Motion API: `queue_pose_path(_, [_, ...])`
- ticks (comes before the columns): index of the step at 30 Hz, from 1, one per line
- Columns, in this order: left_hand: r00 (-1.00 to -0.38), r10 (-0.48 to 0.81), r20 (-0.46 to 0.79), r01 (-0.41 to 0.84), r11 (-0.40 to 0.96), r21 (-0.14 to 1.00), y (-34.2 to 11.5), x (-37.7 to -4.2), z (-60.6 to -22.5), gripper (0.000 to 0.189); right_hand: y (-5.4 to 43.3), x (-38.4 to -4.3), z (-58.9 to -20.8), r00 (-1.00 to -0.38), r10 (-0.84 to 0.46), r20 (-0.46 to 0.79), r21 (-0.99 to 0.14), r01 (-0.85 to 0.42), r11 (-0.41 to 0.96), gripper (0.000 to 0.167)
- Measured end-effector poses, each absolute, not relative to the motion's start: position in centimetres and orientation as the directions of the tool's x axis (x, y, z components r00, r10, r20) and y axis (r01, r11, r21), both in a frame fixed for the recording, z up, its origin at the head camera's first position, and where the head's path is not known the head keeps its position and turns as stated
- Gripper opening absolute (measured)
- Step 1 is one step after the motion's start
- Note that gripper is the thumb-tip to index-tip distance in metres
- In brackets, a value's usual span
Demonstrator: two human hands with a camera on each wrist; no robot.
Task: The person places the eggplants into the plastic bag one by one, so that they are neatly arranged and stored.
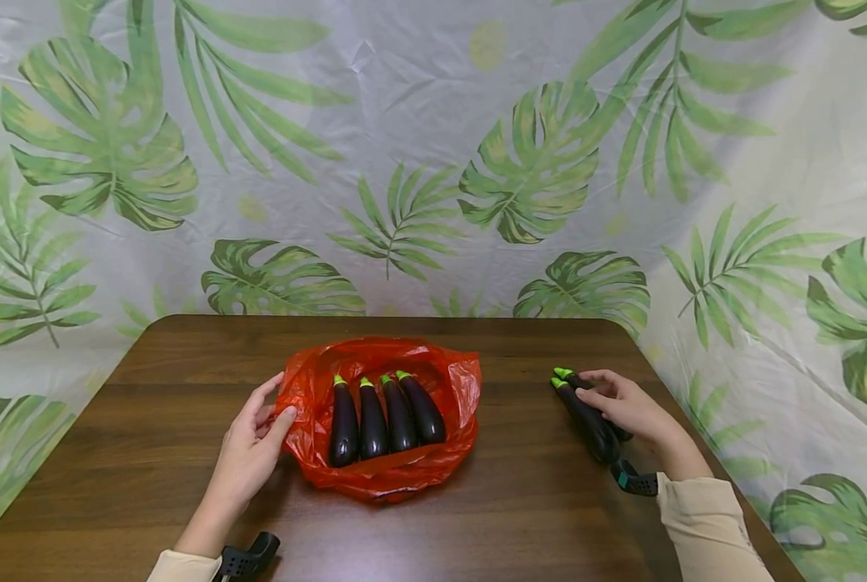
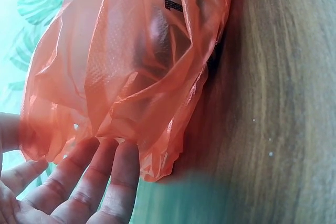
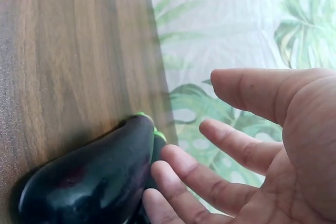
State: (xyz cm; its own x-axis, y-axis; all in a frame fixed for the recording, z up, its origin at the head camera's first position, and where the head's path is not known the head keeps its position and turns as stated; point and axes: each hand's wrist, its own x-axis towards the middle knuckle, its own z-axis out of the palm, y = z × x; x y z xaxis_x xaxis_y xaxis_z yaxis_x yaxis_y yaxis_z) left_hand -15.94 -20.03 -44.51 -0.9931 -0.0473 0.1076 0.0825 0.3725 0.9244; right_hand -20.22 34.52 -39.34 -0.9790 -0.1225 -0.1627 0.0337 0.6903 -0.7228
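A red plastic bag (image 1: 397,482) sits with its mouth spread wide, several dark eggplants (image 1: 373,420) lying side by side in it, green ends away from me. My left hand (image 1: 247,444) pinches the bag's left rim, thumb over the edge and fingers along the outside; in the left wrist view the fingers (image 2: 94,177) press against the thin plastic. To the right, two more eggplants (image 1: 586,424) lie together on the wood. Over them is my right hand (image 1: 626,408), fingers loosely extended, fingertips beside the nearer eggplant (image 3: 89,174) in the right wrist view.
The brown wooden table (image 1: 506,517) carries the bag and the loose eggplants. Behind it hangs a pale sheet (image 1: 419,121) printed with green leaves. Black straps (image 1: 247,558) show near both wrists.
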Motion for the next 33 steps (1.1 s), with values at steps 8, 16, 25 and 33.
queue_pose_path(8, [-0.993, -0.045, 0.105, 0.081, 0.373, 0.924, -20.0, -15.8, -44.4, 0.060, 34.5, -20.3, -39.6, -0.981, -0.106, -0.163, -0.699, 0.039, 0.714, 0.056])
queue_pose_path(16, [-0.993, -0.042, 0.110, 0.088, 0.359, 0.929, -19.9, -15.8, -44.2, 0.060, 34.5, -20.2, -39.7, -0.979, -0.111, -0.168, -0.680, 0.034, 0.733, 0.058])
queue_pose_path(25, [-0.994, -0.043, 0.103, 0.080, 0.363, 0.928, -20.0, -15.8, -44.3, 0.060, 34.1, -20.3, -40.2, -0.982, -0.116, -0.146, -0.688, 0.016, 0.726, 0.056])
queue_pose_path(33, [-0.994, -0.039, 0.102, 0.082, 0.354, 0.932, -19.9, -15.9, -44.4, 0.059, 33.9, -20.7, -40.6, -0.982, -0.133, -0.131, -0.694, -0.005, 0.720, 0.057])
